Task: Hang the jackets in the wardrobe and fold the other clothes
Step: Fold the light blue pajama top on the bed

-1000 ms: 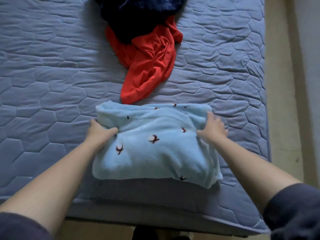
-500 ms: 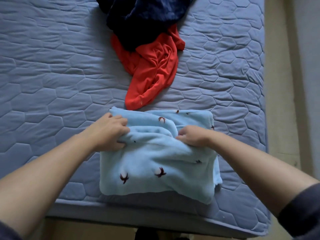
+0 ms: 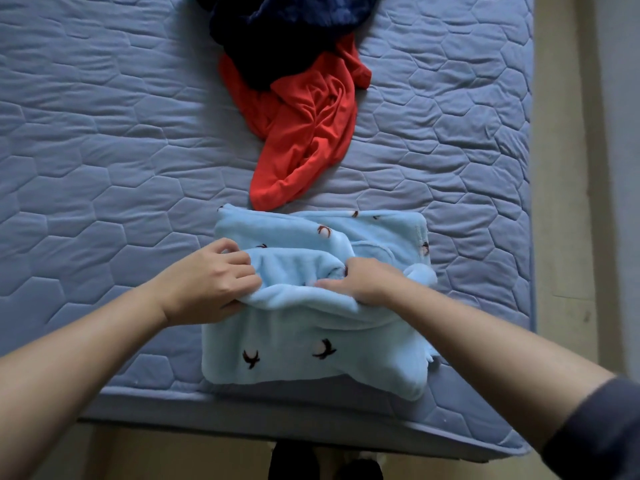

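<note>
since a second before, the left hand (image 3: 211, 282) and right hand (image 3: 360, 280) had slid inward, bunching up a fold. the bed (image 3: 104, 150) carried the light blue fleece (image 3: 311, 344) at its near edge, a red garment (image 3: 304, 133) just beyond, a navy garment (image 3: 287, 26) overlapping that. both hands gripped the fold, fingers curled.

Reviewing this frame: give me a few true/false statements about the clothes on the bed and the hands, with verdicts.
1. The left hand and right hand both grip the light blue fleece. True.
2. The red garment is neatly folded. False: it lies crumpled.
3. The navy garment partly covers the red garment. True.
4. The light blue fleece lies at the mattress's far end. False: it lies at the near edge.
</note>
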`<state>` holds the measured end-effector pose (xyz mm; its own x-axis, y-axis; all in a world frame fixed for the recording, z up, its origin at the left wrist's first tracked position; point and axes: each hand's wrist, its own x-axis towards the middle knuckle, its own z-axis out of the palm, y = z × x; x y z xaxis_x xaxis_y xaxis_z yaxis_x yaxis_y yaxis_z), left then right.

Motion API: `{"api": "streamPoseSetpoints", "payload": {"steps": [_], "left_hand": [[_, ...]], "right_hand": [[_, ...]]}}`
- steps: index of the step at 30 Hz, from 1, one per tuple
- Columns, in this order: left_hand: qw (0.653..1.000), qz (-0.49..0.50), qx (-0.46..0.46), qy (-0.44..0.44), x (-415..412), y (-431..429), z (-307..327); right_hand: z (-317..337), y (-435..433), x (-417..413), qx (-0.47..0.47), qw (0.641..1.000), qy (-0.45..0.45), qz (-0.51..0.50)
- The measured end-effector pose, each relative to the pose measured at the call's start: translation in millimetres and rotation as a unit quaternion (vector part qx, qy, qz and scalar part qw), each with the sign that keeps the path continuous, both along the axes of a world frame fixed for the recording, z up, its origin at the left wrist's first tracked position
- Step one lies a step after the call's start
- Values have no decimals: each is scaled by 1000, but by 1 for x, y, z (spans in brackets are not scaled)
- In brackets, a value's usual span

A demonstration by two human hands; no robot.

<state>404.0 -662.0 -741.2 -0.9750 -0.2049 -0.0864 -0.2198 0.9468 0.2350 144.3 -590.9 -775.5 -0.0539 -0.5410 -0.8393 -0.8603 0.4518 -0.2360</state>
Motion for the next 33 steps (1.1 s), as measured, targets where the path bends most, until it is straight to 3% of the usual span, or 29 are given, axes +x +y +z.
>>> {"api": "streamPoseSetpoints", "payload": {"steps": [2, 5, 8, 10, 12, 13, 15, 17, 19, 22, 24, 26, 28, 31, 33], "left_hand": [[1000, -2, 9, -6, 0, 3, 3], [999, 32, 3, -18, 3, 0, 8], [989, 147, -24, -15, -1, -13, 0], [955, 294, 9, -51, -16, -24, -10], [902, 401, 78, -139, -31, -34, -20], [890, 414, 84, -171, -35, -36, -26], [885, 415, 75, -198, -37, -38, -32], [894, 406, 57, -183, -35, -40, -34], [899, 404, 33, -165, -36, -42, -33], [878, 461, 18, -130, -48, -50, -37], [851, 514, -21, -101, -59, -46, -42], [846, 521, -68, -91, -65, -34, -47], [833, 545, -57, -82, -63, -22, -51], [769, 635, 77, -1, -59, -14, -52], [787, 593, 168, -25, -62, 0, -50]], "right_hand": [[-4, 1, 4, 33, 997, 52, 40], [-2, -7, -12, 15, 997, 43, 64], [1, -21, -44, -43, 999, 27, -13], [3, -28, -58, -73, 995, 12, -67], [5, -29, -66, -68, 987, -84, -120], [11, -27, -69, -47, 981, -134, -133], [22, -22, -79, -15, 984, -162, -66], [23, -20, -93, -39, 995, -86, 31], [20, -26, -99, -131, 990, 28, 38], [6, -44, -83, -297, 923, 238, 60], [-11, -52, -69, -331, 892, 296, 81], [-27, -54, -56, -301, 906, 295, 36], [-37, -54, -49, -248, 929, 261, -88], [-38, -53, -38, -242, 903, 160, -315], [-32, -41, -24, -277, 888, 57, -363]]}}
